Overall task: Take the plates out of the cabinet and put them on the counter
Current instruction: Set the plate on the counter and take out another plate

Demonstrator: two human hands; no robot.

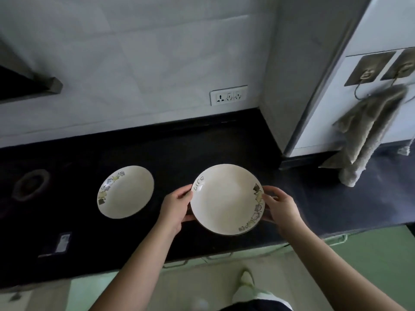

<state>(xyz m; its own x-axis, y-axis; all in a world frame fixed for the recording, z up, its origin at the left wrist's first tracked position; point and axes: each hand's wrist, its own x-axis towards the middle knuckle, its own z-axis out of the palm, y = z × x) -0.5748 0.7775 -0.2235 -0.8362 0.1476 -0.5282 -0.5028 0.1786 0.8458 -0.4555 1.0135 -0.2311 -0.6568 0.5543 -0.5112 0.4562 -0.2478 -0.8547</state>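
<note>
A cream plate with the word "Life" and a printed rim pattern is held between both hands over the black counter. My left hand grips its left rim, thumb on top. My right hand grips its right rim, fingers curled under. Whether the plate touches the counter is unclear. A second matching plate lies flat on the counter to the left, apart from the hands.
A stove burner ring sits at the counter's far left. Grey towels hang from hooks on the white panel at right. A wall socket is on the tiled backsplash. Green cabinet fronts run below the counter edge.
</note>
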